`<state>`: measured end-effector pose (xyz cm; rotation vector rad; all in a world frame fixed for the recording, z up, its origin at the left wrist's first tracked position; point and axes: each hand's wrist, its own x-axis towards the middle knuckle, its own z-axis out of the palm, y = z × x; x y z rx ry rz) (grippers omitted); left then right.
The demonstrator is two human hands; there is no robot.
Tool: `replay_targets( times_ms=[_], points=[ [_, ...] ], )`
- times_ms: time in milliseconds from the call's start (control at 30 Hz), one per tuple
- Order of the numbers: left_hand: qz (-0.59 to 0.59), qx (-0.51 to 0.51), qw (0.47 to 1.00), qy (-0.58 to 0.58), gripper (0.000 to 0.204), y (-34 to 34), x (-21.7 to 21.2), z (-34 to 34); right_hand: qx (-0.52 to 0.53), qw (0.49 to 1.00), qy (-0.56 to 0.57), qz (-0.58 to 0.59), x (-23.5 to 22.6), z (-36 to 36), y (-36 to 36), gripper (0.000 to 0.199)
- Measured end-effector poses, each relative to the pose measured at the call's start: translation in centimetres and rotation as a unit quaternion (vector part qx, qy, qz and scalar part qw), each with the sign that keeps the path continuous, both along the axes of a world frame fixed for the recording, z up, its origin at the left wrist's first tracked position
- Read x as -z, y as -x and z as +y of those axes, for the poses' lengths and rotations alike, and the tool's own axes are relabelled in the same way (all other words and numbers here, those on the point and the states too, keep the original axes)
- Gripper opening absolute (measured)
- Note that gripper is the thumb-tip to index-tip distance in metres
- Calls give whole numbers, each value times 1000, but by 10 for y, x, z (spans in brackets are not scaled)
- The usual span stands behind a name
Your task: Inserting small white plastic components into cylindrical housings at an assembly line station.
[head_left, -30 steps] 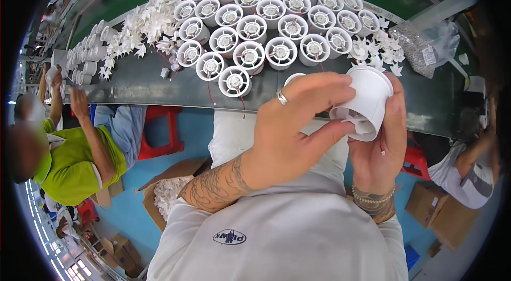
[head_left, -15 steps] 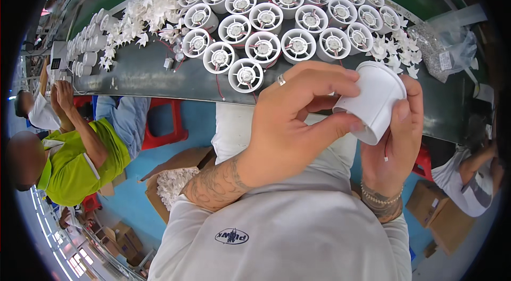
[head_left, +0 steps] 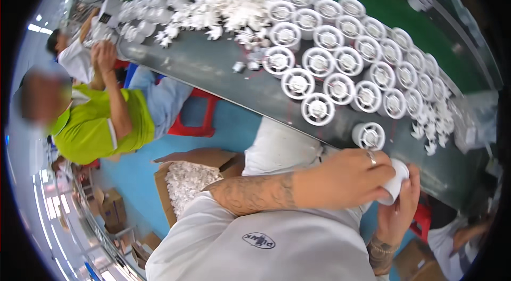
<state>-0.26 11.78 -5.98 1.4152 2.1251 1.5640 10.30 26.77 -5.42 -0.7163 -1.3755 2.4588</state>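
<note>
Low at the right, my left hand [head_left: 348,177], wearing a ring, grips a plain white cylindrical fan housing [head_left: 394,181] between thumb and fingers. Closed around the far side of the same housing is my right hand [head_left: 400,209], a beaded bracelet on its wrist. The housing is tilted, and my fingers cover part of its open ends. Just beyond my left hand, a white fan housing with a spoked face [head_left: 369,136] stands apart at the near edge of the workbench [head_left: 239,89].
Several spoked fan housings [head_left: 319,62] crowd the bench. White fan blades lie in a large pile [head_left: 239,7] and a smaller one [head_left: 434,121] beside a clear bag [head_left: 476,121]. A box of white pieces [head_left: 189,185] sits left of my lap. A person in green [head_left: 106,124] works at left.
The view has swung, so the bench now slants down to the right. Both hands, still on the white housing, appear lower and nearer the bench edge, and the housing has turned.
</note>
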Motion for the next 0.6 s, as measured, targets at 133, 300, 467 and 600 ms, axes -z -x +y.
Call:
replay_targets(
  times_ms=[133,300,467,600],
  points=[
    [89,-16,996,-5,41,1,-9,-13,-40,993,-110,3,9,11,-7,35],
    [-3,-488,873,-2,15,91,15,-111,191,753,-616,-130,48,112,-33,25],
    [243,-496,809,201,37,179,81,-235,225,626,-718,-206,90,207,-42,31],
    [237,-470,814,246,38,202,81,-224,228,470,-832,-186,43,155,-6,33]
  ],
)
